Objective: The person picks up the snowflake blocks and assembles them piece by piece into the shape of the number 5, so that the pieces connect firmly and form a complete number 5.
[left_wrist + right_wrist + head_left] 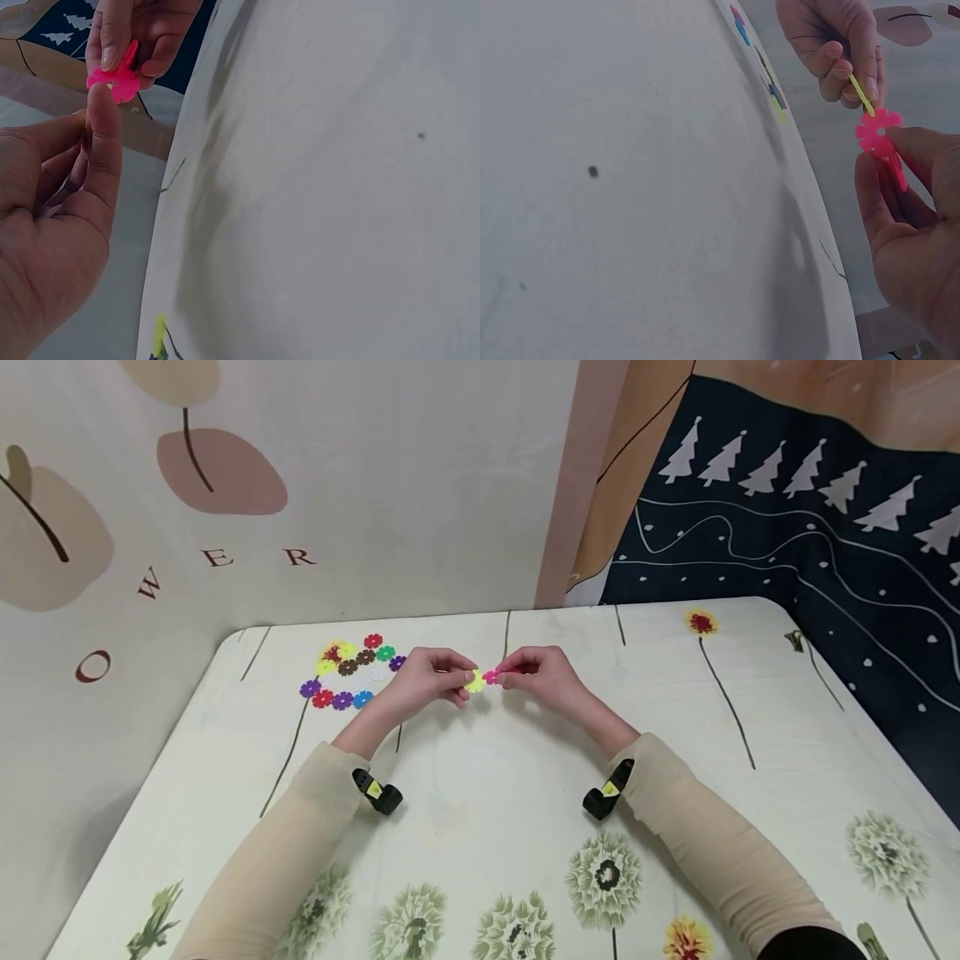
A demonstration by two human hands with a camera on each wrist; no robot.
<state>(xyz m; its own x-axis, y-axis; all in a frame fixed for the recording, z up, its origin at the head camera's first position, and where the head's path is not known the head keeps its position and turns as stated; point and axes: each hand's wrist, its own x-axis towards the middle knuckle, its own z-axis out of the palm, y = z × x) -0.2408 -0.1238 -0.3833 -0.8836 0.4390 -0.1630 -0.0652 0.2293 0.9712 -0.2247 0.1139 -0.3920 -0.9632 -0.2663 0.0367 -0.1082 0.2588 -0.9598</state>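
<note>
Both hands meet above the far middle of the table. My left hand (433, 677) pinches a yellow flower-shaped plastic disc (474, 682) between thumb and fingers; edge-on in the right wrist view, its rim meets a pink flower-shaped disc (874, 133). Thumb and fingertips of my right hand (546, 677) grip that pink disc. A second pink disc (898, 174) stands at an angle to the first, partly hidden by the right fingers. In the left wrist view my left thumb covers most of the yellow disc.
Left of my left hand, several loose flower discs lie in a cluster, among them a red disc (372, 641), a green disc (386, 653) and a purple disc (310, 688). A flower-printed cloth (487, 810) covers the table, with walls behind and to the right.
</note>
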